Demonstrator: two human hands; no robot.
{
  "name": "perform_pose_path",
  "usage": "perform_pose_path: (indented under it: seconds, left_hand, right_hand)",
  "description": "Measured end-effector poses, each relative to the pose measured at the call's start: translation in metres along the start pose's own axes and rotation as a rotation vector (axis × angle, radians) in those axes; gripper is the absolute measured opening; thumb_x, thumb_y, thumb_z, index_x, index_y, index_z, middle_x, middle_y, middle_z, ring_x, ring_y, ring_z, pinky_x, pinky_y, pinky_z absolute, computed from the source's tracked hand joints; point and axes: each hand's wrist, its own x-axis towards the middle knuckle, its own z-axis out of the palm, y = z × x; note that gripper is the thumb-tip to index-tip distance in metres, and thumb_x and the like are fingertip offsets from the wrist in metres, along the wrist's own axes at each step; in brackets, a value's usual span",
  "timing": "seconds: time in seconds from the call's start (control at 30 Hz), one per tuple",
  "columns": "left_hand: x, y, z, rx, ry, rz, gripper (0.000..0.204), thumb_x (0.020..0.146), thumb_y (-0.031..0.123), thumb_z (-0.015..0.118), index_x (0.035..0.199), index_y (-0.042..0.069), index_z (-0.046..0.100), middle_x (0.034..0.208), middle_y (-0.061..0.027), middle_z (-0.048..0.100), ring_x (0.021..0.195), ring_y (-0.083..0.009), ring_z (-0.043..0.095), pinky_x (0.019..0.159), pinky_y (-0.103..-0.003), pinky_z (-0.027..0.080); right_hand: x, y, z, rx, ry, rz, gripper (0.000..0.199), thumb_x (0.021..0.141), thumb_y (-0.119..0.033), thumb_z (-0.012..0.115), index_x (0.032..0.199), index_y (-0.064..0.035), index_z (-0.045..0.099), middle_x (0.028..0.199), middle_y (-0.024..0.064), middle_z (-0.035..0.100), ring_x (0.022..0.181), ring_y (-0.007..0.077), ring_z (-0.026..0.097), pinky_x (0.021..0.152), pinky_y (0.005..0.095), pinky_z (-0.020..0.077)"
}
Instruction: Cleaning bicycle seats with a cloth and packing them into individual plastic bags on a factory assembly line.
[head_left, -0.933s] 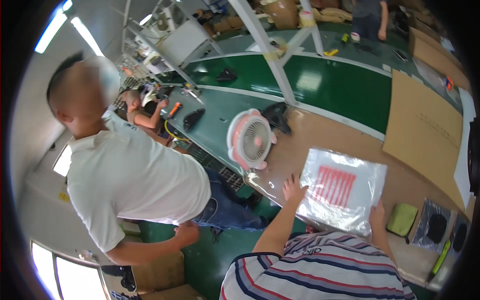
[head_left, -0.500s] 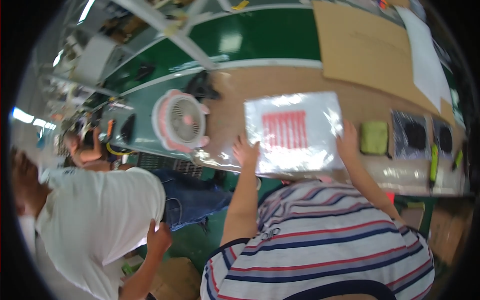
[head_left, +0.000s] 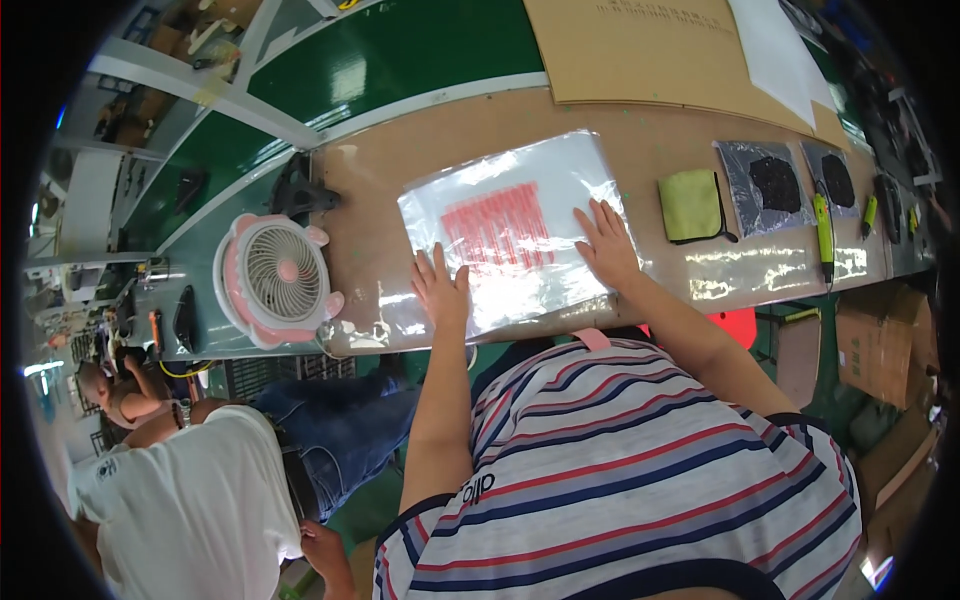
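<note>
1. Co-worker (head_left: 190, 490): a person in a white shirt and jeans, far left of the plastic bag and below the table edge.
2. Fan (head_left: 277, 280): small, pink and white, grille facing up, on the table well left of the bag.
3. Left hand (head_left: 440, 290): laid flat, palm down, fingers spread, on the lower left corner of the bag; it grips nothing.
4. Plastic bag (head_left: 520, 200): clear, with a block of red print at its middle, lying flat on the brown table (head_left: 390, 180) near the table's front edge, directly ahead of the person in the striped shirt.
5. Right hand (head_left: 607, 245): flat and open, fingers spread, pressing on the lower right part of the bag; the two hands lie apart, one at each side of the red print.
6. Green cloth (head_left: 690, 205): folded, just right of the bag.
7. Dark parts in clear wrap (head_left: 775, 185): two packets side by side, further right of the bag.
8. Cardboard sheet (head_left: 660, 50): flat, beyond the bag at the far side of the table.
</note>
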Motion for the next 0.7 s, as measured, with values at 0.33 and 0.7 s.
perform_pose_path:
  seconds: [0.33,0.7]
  left_hand:
    - [-0.009,-0.003,-0.007,-0.012,-0.01,0.008,0.065,0.085,0.045,0.053,0.142,0.023,0.029,0.148,-0.0148,0.021,0.135,-0.0373,0.017,0.109,-0.053,0.014]
    - [-0.025,0.026,0.007,0.236,-0.147,0.001,0.068,0.086,0.057,0.043,0.144,0.028,0.021,0.15,-0.0104,0.017,0.136,-0.0424,0.009,0.106,-0.061,0.008]
  right_hand:
    - [0.007,-0.002,-0.006,-0.016,-0.025,-0.044,0.054,0.086,-0.028,0.054,0.135,-0.0146,0.038,0.142,0.0168,0.029,0.132,0.0352,0.025,0.108,0.0459,0.0222]
    - [-0.001,0.005,-0.001,0.047,-0.003,-0.08,0.058,0.083,-0.029,0.057,0.135,-0.0142,0.039,0.143,0.0164,0.03,0.132,0.0344,0.026,0.107,0.0466,0.022]
